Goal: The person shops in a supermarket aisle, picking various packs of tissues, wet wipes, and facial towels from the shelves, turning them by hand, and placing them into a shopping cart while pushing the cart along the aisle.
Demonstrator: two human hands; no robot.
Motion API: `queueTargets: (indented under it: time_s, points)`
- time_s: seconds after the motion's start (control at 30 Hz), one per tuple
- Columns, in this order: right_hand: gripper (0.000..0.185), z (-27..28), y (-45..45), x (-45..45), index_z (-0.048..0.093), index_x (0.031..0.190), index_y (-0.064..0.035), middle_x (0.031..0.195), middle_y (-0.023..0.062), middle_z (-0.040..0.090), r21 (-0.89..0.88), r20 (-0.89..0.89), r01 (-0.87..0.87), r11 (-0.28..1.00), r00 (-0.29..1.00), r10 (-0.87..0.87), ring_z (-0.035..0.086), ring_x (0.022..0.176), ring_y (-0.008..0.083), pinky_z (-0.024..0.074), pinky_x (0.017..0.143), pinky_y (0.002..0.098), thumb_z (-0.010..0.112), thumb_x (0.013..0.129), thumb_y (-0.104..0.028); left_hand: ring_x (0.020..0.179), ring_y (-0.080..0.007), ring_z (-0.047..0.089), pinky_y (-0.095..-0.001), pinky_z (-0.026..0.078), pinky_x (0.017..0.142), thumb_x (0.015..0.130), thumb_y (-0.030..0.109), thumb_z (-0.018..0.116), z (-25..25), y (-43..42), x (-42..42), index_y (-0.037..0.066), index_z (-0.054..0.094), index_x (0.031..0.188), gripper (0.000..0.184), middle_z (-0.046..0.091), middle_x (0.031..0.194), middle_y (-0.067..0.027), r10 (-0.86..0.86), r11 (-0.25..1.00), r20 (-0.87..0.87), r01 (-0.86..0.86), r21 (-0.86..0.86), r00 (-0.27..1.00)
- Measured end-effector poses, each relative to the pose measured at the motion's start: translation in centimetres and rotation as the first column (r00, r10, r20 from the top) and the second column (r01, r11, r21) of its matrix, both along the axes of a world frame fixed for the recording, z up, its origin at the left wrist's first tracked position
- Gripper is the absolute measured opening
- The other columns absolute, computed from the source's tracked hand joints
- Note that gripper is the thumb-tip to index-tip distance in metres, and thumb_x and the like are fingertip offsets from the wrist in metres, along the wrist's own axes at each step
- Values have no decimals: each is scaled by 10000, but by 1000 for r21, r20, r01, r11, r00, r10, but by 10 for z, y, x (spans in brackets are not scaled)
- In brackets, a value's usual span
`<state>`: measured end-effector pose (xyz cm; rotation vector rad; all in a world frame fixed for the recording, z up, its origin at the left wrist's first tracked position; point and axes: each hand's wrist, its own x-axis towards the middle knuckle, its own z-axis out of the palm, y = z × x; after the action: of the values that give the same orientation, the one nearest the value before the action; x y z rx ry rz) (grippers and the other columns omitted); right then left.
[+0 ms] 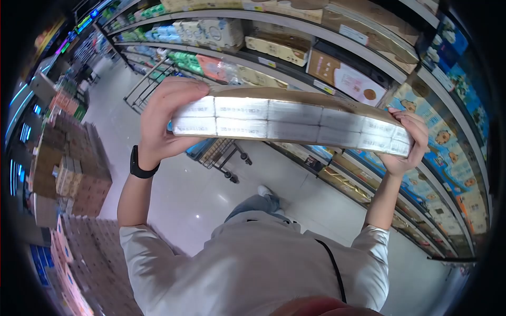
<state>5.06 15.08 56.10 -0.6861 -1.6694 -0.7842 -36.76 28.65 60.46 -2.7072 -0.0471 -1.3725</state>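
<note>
The left hand (pixel 171 110) and right hand (pixel 408 138) each have a grip clamped on an opposite end of the long carton (pixel 292 120), probably to share its weight and prevent sagging. It is raised off the shelf (pixel 379 63), between person and rack.

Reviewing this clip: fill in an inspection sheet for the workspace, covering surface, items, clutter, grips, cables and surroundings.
Surface: no table seen; pale, glossy floor
Items: long pack, brown card around two rows of wrapped packets, held up
Clutter: stacked cartons on the left; wire cart beyond the pack
Grips: left hand and right hand each hold one end
Cables: nothing seen; thin black strap or cord across the shirt
Surroundings: stocked shelves ahead and right
</note>
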Motion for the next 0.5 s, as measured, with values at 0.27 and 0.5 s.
queueTargets:
  time_s: [0.27, 0.5]
  points:
    - [541, -177, 88, -108, 581, 1159, -61, 1040, 31, 572, -513, -858, -804, 301, 484, -171, 557, 978, 128, 461, 850, 283, 828, 781, -358, 1033, -169, 646, -309, 514, 898, 800, 117, 840, -183, -36, -62, 3, 515, 1336, 637, 664, 1110, -84, 484, 43, 217, 225, -973, 847]
    - [520, -483, 57, -203, 544, 1247, 37, 1104, 128, 647, -221, -489, -932, -285, 359, -795, 641, 1055, 224, 536, 886, 355, 749, 885, -275, 929, -223, 710, -323, 600, 778, 843, 255, 781, -459, -95, -163, -132, 555, 1227, 590, 682, 1076, -153, 689, -635, -273, 378, -674, 672]
